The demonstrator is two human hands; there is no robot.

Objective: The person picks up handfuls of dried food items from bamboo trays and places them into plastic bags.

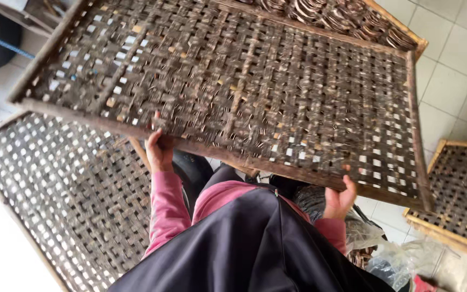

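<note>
The biggest thing in front of me is the woven tray (244, 81), a wide rectangular lattice of dark strips in a wooden frame, held up level with my chest and tilted a little, its far end higher. I have it by the near rail because that is the only stiff part; the weave itself would sag under my fingers. Along its far edge sits a row of brown coiled pieces (341, 16), kept away from the side I am gripping.

Below and to my left a second tray (55, 200) of the same weave lies low, near the floor, its frame running off the bottom of the view. A third tray (463, 194), with a paler frame, rests on the white tiled floor (449, 81) to my right, well apart from the one I carry.

My left hand (159, 151) is closed around the rail from underneath, fingertips curled up over the top edge. My right hand (340, 197) does the same further along, thumb side up, fingers wrapped on the wood. The two are set wide apart, which keeps the long frame from tipping sideways. Crumpled clear bags (401, 259) lie by my right knee.
</note>
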